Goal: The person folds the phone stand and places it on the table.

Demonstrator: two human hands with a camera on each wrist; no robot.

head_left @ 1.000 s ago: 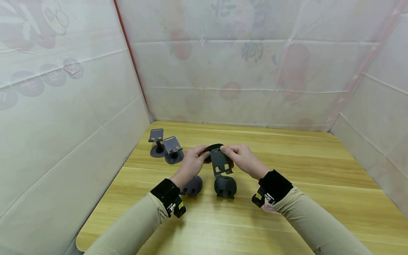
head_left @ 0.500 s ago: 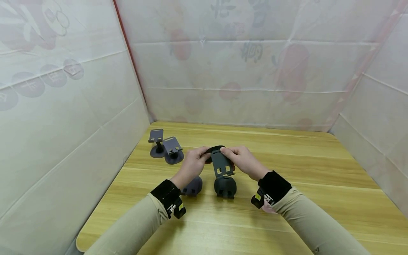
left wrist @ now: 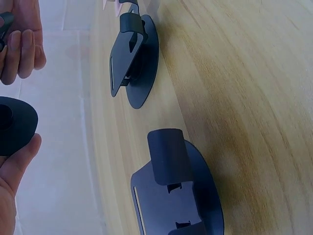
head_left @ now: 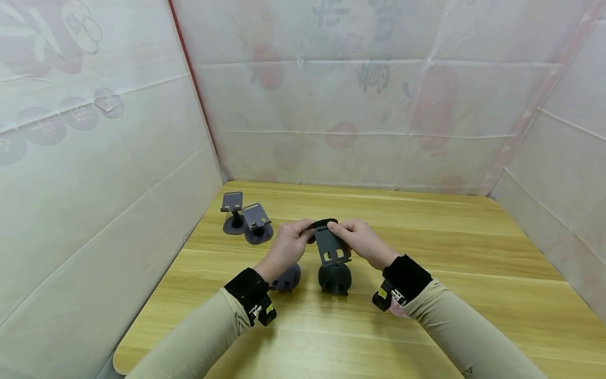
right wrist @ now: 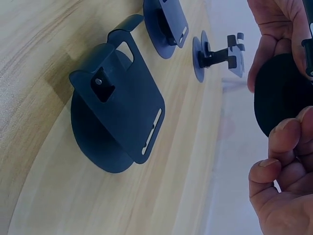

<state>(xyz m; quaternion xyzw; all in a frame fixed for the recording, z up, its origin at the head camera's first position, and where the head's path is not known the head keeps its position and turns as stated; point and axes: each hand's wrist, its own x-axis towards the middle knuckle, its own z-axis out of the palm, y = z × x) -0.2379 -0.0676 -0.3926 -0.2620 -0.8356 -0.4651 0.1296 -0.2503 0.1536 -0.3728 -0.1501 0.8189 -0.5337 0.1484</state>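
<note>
Both hands hold a dark green phone stand (head_left: 329, 243) up over the middle of the table. My left hand (head_left: 288, 245) pinches the edge of its rounded base (left wrist: 22, 129), which is turned up behind the plate. With thumb and fingers my right hand (head_left: 363, 241) grips the top end of the slotted plate. Just below it on the table lies a second dark green phone stand (head_left: 334, 279), folded down; its plate shows large in the right wrist view. A folded purple-grey phone stand (head_left: 288, 278) lies beside that one, partly hidden by the left wrist.
Two purple-grey phone stands stand unfolded at the back left, one taller (head_left: 232, 201) and one lower (head_left: 256, 216). A pink item (head_left: 399, 309) shows partly under the right wrist. White printed sheets (head_left: 379, 105) wall the wooden table (head_left: 450, 237) at the back and sides.
Both hands have sunk slightly, and the held stand has shifted a little down and right. Its plate looks somewhat more tilted. The stands on the table have stayed in place.
</note>
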